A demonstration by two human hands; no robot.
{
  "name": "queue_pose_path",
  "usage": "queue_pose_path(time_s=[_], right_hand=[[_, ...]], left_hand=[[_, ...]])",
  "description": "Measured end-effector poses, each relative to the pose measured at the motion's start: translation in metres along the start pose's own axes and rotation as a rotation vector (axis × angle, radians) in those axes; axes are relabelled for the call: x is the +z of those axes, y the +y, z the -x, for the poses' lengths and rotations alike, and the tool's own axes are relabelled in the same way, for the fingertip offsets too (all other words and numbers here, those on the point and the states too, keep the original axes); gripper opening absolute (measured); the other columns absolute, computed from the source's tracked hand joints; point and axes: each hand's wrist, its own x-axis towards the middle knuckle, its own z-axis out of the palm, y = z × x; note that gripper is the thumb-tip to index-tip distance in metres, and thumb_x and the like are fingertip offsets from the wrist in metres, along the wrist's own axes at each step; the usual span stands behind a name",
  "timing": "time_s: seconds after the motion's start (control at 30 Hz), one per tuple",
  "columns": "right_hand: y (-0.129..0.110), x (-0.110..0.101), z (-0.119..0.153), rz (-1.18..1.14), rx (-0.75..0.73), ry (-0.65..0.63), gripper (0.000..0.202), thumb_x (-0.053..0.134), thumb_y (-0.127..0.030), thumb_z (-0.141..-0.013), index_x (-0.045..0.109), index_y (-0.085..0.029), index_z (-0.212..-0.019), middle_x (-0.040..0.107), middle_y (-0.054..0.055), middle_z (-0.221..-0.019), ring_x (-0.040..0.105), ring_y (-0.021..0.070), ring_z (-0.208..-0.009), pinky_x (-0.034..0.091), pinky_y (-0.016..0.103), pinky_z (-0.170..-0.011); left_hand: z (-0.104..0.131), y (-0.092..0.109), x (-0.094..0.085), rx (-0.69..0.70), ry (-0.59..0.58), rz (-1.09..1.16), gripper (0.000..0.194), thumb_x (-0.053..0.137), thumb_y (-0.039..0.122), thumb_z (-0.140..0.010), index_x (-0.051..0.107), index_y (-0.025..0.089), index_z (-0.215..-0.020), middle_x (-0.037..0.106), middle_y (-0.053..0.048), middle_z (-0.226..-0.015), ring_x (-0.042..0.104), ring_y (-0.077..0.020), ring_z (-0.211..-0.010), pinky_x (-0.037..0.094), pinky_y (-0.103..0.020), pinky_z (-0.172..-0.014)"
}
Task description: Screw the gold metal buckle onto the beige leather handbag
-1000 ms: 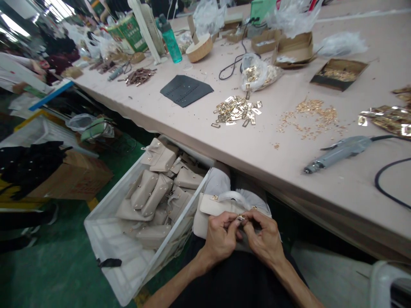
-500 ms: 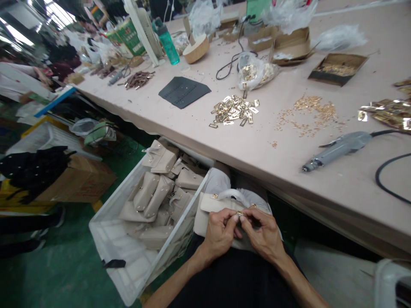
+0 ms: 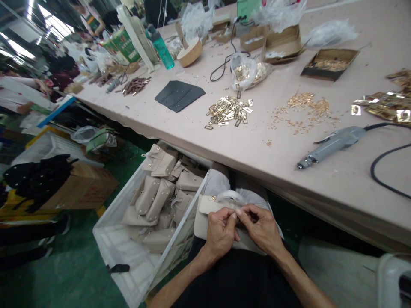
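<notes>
A small beige handbag [image 3: 205,209] with a gold clasp and a pale handle lies on my lap, below the table edge. My left hand [image 3: 220,233] and my right hand [image 3: 261,231] meet over its top edge, fingertips pinched together on a small metal fitting that my fingers mostly hide. Both hands rest on the bag. A white plastic crate [image 3: 128,265] to my left holds several more beige bags [image 3: 154,194].
The long pale table [image 3: 257,154] carries a pile of gold buckles [image 3: 226,111], scattered gold rivets [image 3: 302,109], a grey electric screwdriver [image 3: 330,145] with black cable, a dark leather panel [image 3: 178,95], a teal bottle [image 3: 160,42] and cardboard boxes. Cartons and black fabric [image 3: 38,177] sit on the green floor.
Both hands stay pinched together on the bag's top edge, with only small finger movements. The view has shifted slightly, so the table items appear a little further left.
</notes>
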Motion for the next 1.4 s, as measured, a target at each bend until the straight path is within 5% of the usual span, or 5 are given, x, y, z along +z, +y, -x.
queue_pose_path(time_s=[0.27, 0.47, 0.7, 1.03, 1.4], right_hand=[[0.004, 0.002, 0.001, -0.002, 0.042, -0.001, 0.018, 0.062, -0.033, -0.088, 0.070, -0.019, -0.081, 0.063, 0.002, -0.068, 0.058, 0.0166, -0.060, 0.044, 0.027, -0.054], [0.008, -0.004, 0.001, -0.023, 0.039, -0.033, 0.027, 0.063, -0.042, -0.095, 0.072, -0.019, -0.085, 0.066, 0.004, -0.073, 0.060, 0.0188, -0.067, 0.044, 0.028, -0.057], [0.008, -0.006, -0.002, 0.017, -0.024, -0.028, 0.027, 0.061, -0.041, -0.098, 0.074, -0.020, -0.087, 0.068, 0.004, -0.075, 0.062, 0.0191, -0.067, 0.047, 0.030, -0.061], [0.007, -0.005, 0.004, 0.202, -0.238, 0.056, 0.024, 0.059, -0.034, -0.100, 0.073, -0.020, -0.087, 0.066, 0.004, -0.075, 0.060, 0.0187, -0.065, 0.044, 0.033, -0.063], [0.001, 0.003, 0.008, 0.130, -0.154, 0.091, 0.020, 0.063, -0.031, -0.092, 0.070, -0.019, -0.078, 0.057, -0.001, -0.061, 0.051, 0.0134, -0.053, 0.040, 0.027, -0.053]], left_hand=[[-0.003, 0.001, 0.004, 0.023, 0.020, -0.013, 0.025, 0.060, 0.034, -0.097, 0.074, 0.015, -0.092, 0.065, -0.001, -0.050, 0.062, -0.0165, -0.039, 0.046, -0.022, -0.043], [-0.006, 0.000, 0.005, 0.029, 0.027, -0.002, 0.025, 0.061, 0.035, -0.097, 0.075, 0.015, -0.091, 0.064, -0.001, -0.050, 0.059, -0.0150, -0.038, 0.044, -0.022, -0.041], [-0.013, -0.001, -0.002, -0.075, -0.075, 0.169, 0.034, 0.071, 0.041, -0.090, 0.074, 0.010, -0.103, 0.070, -0.004, -0.056, 0.068, -0.0178, -0.047, 0.057, -0.026, -0.052], [-0.006, 0.009, -0.003, 0.030, -0.067, -0.031, 0.028, 0.062, 0.038, -0.097, 0.078, 0.015, -0.098, 0.070, -0.004, -0.057, 0.067, -0.0189, -0.045, 0.052, -0.025, -0.046], [0.000, 0.014, 0.000, 0.107, -0.014, -0.135, 0.029, 0.056, 0.030, -0.097, 0.079, 0.015, -0.087, 0.060, 0.000, -0.044, 0.056, -0.0141, -0.035, 0.040, -0.020, -0.038]])
